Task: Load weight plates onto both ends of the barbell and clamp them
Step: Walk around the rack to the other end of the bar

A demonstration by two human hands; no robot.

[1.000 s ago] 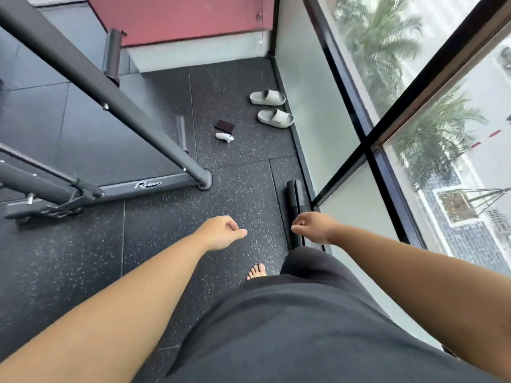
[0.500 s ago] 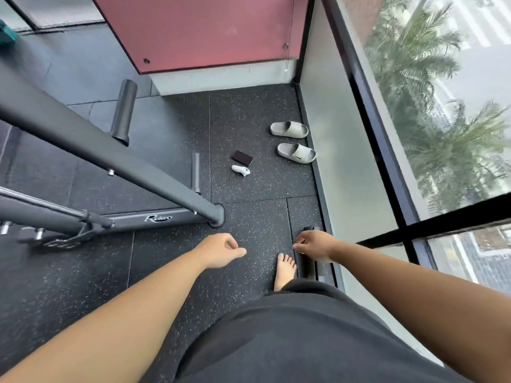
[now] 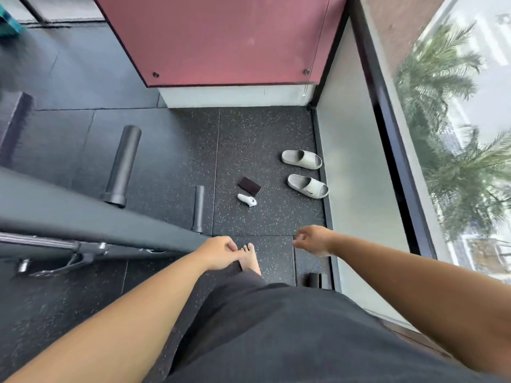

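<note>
Left hand [image 3: 221,252] loosely curled, empty | right hand [image 3: 313,241] loosely curled, empty | weight plates [image 3: 315,280] on floor [image 3: 262,150], near right, beside window wall | slippers [image 3: 304,172] far right

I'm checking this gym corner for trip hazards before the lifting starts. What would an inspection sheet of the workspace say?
Surface: speckled rubber floor, laid in tiles.
Job's things: bare peg on the rack frame; dark object by the wall, mostly hidden; no weight plates plainly seen.
Clutter: pair of slides, phone and small white device, all on the floor ahead.
Hands: left hand and right hand both hold nothing, fingers loosely curled.
Cables: nothing seen.
Surroundings: red wall panel ahead, window on the right with palms outside; bare foot on the floor.
</note>
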